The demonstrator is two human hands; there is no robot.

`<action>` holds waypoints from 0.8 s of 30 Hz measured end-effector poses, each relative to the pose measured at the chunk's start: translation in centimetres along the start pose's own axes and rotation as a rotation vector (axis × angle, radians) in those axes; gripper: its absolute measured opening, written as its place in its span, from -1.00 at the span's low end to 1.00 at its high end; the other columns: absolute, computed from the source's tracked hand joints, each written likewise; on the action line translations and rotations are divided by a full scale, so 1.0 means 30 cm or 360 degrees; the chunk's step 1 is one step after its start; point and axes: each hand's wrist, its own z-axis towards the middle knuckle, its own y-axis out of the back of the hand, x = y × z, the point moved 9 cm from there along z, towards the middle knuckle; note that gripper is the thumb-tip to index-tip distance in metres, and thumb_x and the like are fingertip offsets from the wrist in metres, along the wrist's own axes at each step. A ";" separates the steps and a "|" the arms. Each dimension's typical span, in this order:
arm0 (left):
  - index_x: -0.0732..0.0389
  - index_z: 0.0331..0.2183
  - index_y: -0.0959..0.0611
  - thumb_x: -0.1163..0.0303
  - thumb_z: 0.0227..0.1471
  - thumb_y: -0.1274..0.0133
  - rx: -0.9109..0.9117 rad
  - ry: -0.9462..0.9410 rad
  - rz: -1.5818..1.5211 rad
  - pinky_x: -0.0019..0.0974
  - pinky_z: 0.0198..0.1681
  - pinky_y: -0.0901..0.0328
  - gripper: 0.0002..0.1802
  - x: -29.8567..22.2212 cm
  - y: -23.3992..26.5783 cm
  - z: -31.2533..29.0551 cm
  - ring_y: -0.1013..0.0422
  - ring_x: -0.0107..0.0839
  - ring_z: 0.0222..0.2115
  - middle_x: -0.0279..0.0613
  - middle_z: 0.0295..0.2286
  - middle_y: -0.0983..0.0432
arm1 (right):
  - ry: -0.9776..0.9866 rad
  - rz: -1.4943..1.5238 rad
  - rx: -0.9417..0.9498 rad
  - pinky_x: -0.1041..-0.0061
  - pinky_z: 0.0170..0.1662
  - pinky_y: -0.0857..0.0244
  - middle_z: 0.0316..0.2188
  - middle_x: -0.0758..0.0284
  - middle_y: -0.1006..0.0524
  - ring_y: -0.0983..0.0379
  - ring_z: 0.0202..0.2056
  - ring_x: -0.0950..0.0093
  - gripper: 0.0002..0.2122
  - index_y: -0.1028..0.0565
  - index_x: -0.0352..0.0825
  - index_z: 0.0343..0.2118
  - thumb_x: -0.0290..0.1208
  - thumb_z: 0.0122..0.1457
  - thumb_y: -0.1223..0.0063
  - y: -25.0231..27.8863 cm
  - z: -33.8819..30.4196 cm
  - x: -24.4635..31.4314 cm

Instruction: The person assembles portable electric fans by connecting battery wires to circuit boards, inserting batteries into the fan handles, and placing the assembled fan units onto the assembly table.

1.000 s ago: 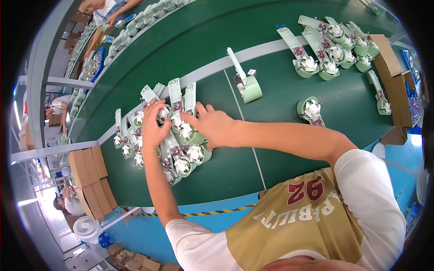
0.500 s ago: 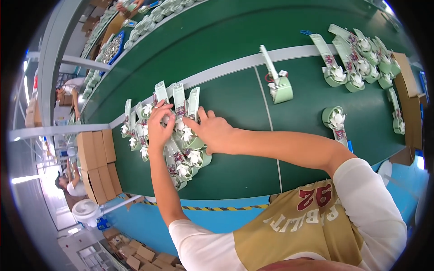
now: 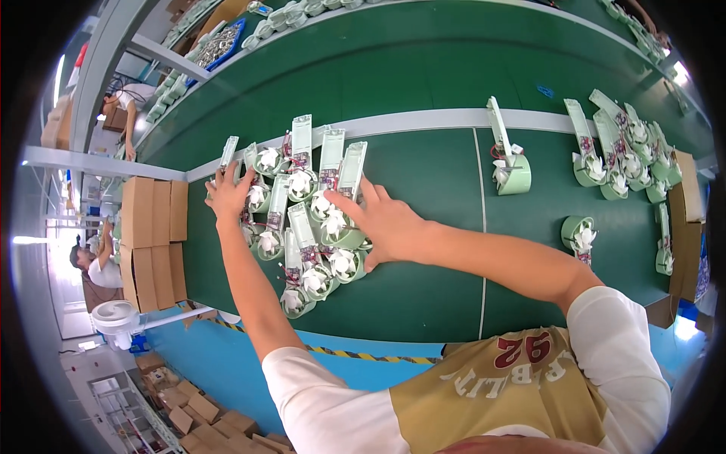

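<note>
Pale-green plastic units, each a round cup with white blades and a long flat arm, lie crowded together on a dark-green flat tabletop. Take this cluster as the middle of a clock dial, twelve at the top of the view.

At its nine-to-ten o'clock edge is the bare left hand, fingers spread apart over the outermost units. At three o'clock the bare right hand lies against the cluster, fingers and thumb apart; whether either hand grips a unit cannot be told.

Well apart, between two and three, a lone pale-green unit with a white-bladed cup lies on its side. Another short-looking pale-green unit is at three. Farther out, between two and three, is a second crowd of pale-green units.

A pale-grey straight rail passes at one to two o'clock. Stacked brown cardboard boxes stand at nine; a blue plastic tray of small metallic pieces is at eleven.
</note>
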 end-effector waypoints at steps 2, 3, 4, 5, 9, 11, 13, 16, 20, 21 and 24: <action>-0.32 0.25 -0.38 -0.52 -0.04 0.09 -0.0018 -0.0018 -0.0016 0.44 0.31 0.27 -0.11 0.000 -0.004 -0.013 0.19 0.26 0.35 -0.14 0.35 -0.03 | 0.0036 -0.0007 -0.0027 0.11 0.05 -0.43 0.23 -0.14 -0.05 -0.21 0.16 -0.11 0.26 0.11 0.01 0.41 -0.24 -0.37 -0.61 -0.007 0.012 0.011; -0.32 0.25 -0.39 -0.51 -0.04 0.09 -0.0041 -0.0045 -0.0019 0.43 0.31 0.28 -0.11 -0.001 0.002 -0.017 0.19 0.25 0.36 -0.13 0.35 -0.03 | 0.0034 -0.0003 -0.0040 0.10 0.05 -0.42 0.19 -0.11 -0.09 -0.21 0.13 -0.09 0.25 0.08 0.01 0.40 -0.23 -0.37 -0.61 -0.006 0.019 0.011; -0.31 0.24 -0.40 -0.51 -0.04 0.08 -0.0060 -0.0049 -0.0059 0.44 0.31 0.27 -0.11 0.006 0.007 -0.024 0.18 0.23 0.36 -0.11 0.34 -0.04 | 0.0042 0.0005 -0.0046 0.10 0.05 -0.41 0.16 -0.08 -0.12 -0.22 0.11 -0.07 0.23 0.06 0.01 0.39 -0.22 -0.38 -0.61 -0.007 0.026 0.017; -0.31 0.24 -0.40 -0.51 -0.04 0.08 -0.0055 -0.0022 -0.0059 0.44 0.31 0.27 -0.11 0.020 0.005 -0.027 0.18 0.23 0.36 -0.11 0.34 -0.04 | 0.0060 0.0003 -0.0025 0.10 0.05 -0.41 0.16 -0.08 -0.12 -0.22 0.11 -0.07 0.23 0.06 0.01 0.39 -0.22 -0.38 -0.61 -0.018 0.036 0.020; -0.30 0.23 -0.43 -0.52 -0.05 0.08 -0.0082 0.0029 -0.0045 0.44 0.30 0.27 -0.11 0.075 0.011 -0.031 0.16 0.22 0.35 -0.08 0.34 -0.05 | 0.0141 0.0063 -0.0045 0.07 0.09 -0.36 0.10 -0.03 -0.18 -0.24 0.05 -0.04 0.18 0.01 0.00 0.38 -0.21 -0.36 -0.60 -0.028 0.080 0.048; -0.35 0.23 -0.41 -0.52 -0.05 0.09 -0.0084 0.0065 -0.0002 0.41 0.30 0.22 -0.13 0.090 0.011 -0.032 0.15 0.17 0.36 -0.15 0.34 -0.07 | 0.0165 0.0070 -0.0049 0.07 0.06 -0.38 0.11 -0.03 -0.17 -0.24 0.04 -0.03 0.18 0.00 0.00 0.37 -0.23 -0.37 -0.60 -0.034 0.107 0.055; -0.35 0.23 -0.41 -0.53 -0.06 0.10 -0.0084 0.0087 0.0006 0.41 0.30 0.21 -0.12 0.115 0.007 -0.032 0.15 0.16 0.37 -0.15 0.34 -0.07 | 0.0190 0.0074 -0.0045 0.08 0.05 -0.39 0.11 -0.04 -0.17 -0.24 0.05 -0.04 0.19 0.01 -0.01 0.38 -0.25 -0.37 -0.61 -0.048 0.133 0.070; -0.35 0.23 -0.42 -0.54 -0.07 0.09 -0.0093 0.0122 0.0000 0.41 0.29 0.19 -0.11 0.143 0.013 -0.040 0.12 0.16 0.36 -0.16 0.33 -0.09 | 0.0184 0.0090 -0.0046 0.08 0.03 -0.41 0.16 -0.10 -0.12 -0.22 0.10 -0.09 0.22 0.04 -0.01 0.39 -0.28 -0.38 -0.61 -0.060 0.163 0.095; -0.10 0.20 -0.47 -0.30 0.09 -0.01 -0.0434 -0.0092 -0.0229 0.21 0.31 0.07 -0.24 0.173 0.116 -0.152 -0.02 0.14 0.31 -0.04 0.27 -0.20 | 0.0052 -0.0027 0.0176 0.09 0.01 -0.45 0.21 -0.31 -0.07 -0.32 0.08 -0.18 0.20 0.14 -0.04 0.42 -0.32 -0.25 -0.56 -0.036 0.125 0.104; -0.03 0.19 -0.49 -0.20 0.14 -0.02 -0.0663 -0.0261 -0.0432 0.15 0.32 0.05 -0.30 0.183 0.173 -0.238 -0.05 0.17 0.29 0.02 0.24 -0.25 | -0.0011 -0.0147 0.0346 0.09 -0.01 -0.45 0.20 -0.34 -0.09 -0.38 0.03 -0.18 0.18 0.16 -0.06 0.43 -0.33 -0.20 -0.53 -0.042 0.100 0.091; 0.15 0.17 -0.49 0.05 0.25 -0.01 -0.0786 -0.0203 -0.0558 0.01 0.30 -0.02 -0.44 0.143 0.262 -0.572 -0.15 0.07 0.25 0.04 0.19 -0.33 | 0.0091 -0.0227 0.0276 0.11 -0.07 -0.47 0.14 -0.31 -0.19 -0.47 -0.07 -0.12 0.09 0.12 -0.13 0.42 -0.33 -0.10 -0.46 0.042 0.052 0.030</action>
